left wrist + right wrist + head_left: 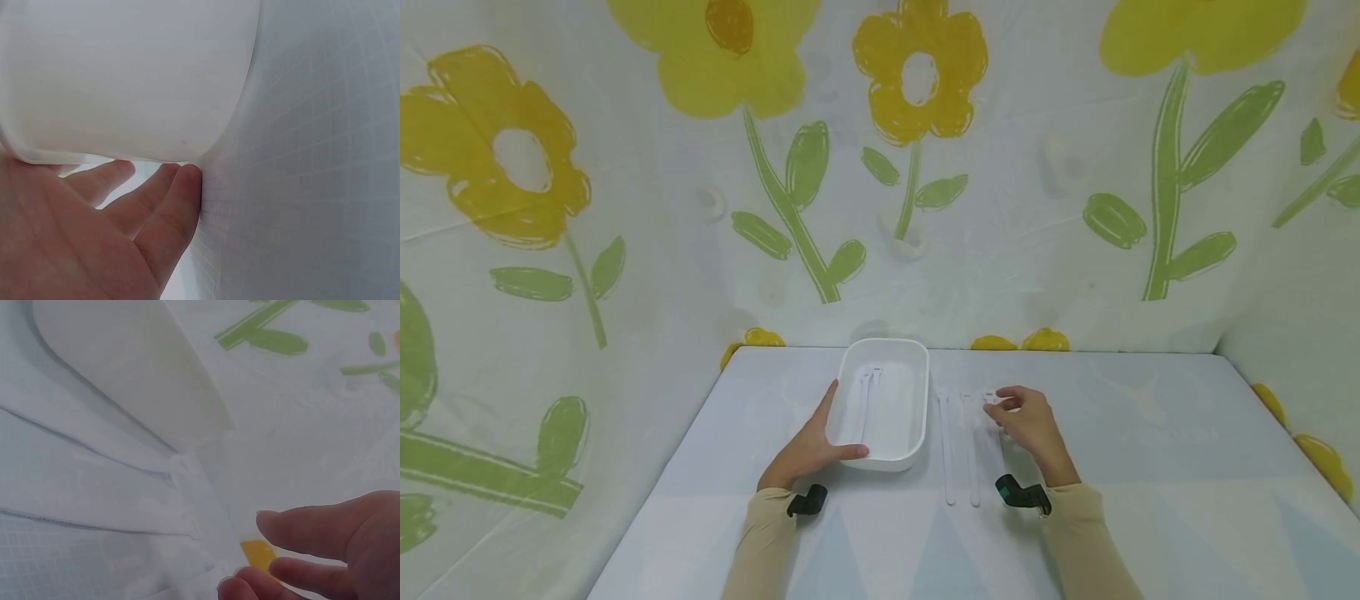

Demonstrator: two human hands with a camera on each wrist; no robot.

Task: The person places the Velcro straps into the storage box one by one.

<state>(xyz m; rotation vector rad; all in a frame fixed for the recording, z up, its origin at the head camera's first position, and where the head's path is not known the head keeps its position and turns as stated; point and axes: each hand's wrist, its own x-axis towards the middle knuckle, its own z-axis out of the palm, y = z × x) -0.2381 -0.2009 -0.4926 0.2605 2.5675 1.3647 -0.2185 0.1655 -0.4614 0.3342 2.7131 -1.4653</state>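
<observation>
A white rectangular plastic basin (920,400) stands on the table, with two thin white strips (867,404) inside. My left hand (805,450) is spread against its left side, thumb at the near left corner. In the left wrist view, nearly straight fingers (169,225) touch the outer wall. Right of the basin lie three long white plastic strips with wider heads, like cable ties: one nearest the basin (947,450), a middle one (971,450) and a right one (990,397). My right hand (1030,425) is at the right one's head, with a gap between thumb and fingertips.
A pale table (1150,433) with light blue triangles reaches back to a white curtain (1015,275) printed with yellow flowers. The curtain also surrounds the table's left and right sides. A black wrist camera (808,500) is on the left wrist, and another (1022,493) on the right.
</observation>
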